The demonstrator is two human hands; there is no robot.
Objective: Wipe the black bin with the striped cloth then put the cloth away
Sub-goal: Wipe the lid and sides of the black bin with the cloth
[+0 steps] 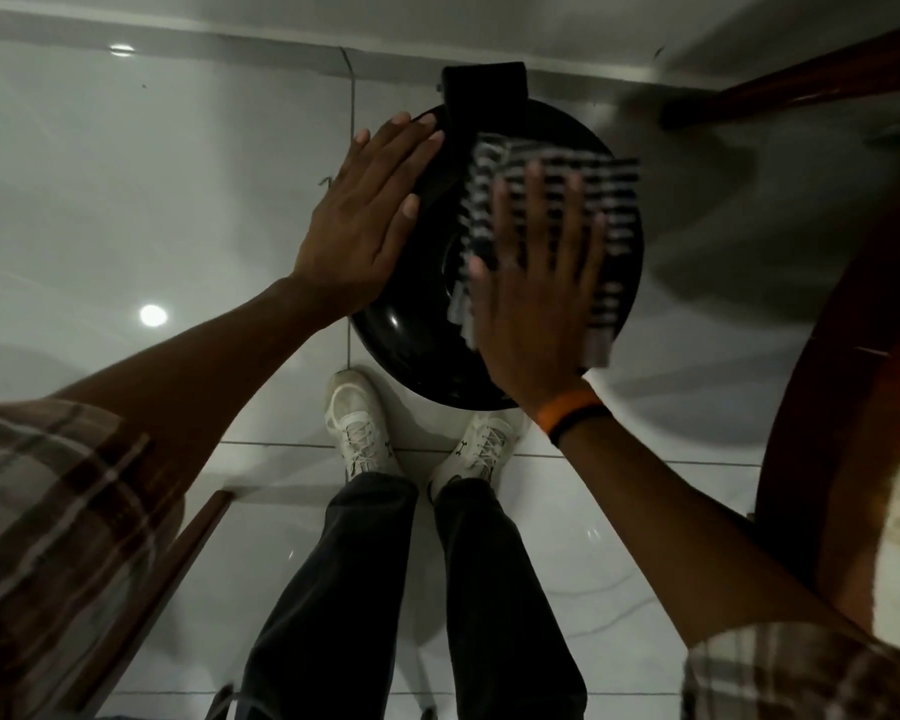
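Glossy white tiles (126, 210) are spreading under everything, wall close behind, and the bin (411, 324) is standing at the person's feet; the left hand (357, 220) is lying flat, fingers spread, likely steadying its lid, while the right hand (536, 298) is pressing the cloth (609, 200) open-palmed onto the top, mid-wipe.

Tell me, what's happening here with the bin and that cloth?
A person is standing over a round black bin on a tiled floor and wiping its lid. The right hand lies flat on a striped cloth, pressing it onto the right side of the lid; the cloth looks blurred, so it is probably mid-wipe. The left hand rests open on the lid's left edge, seemingly steadying the bin. The cloth has not been put away yet.
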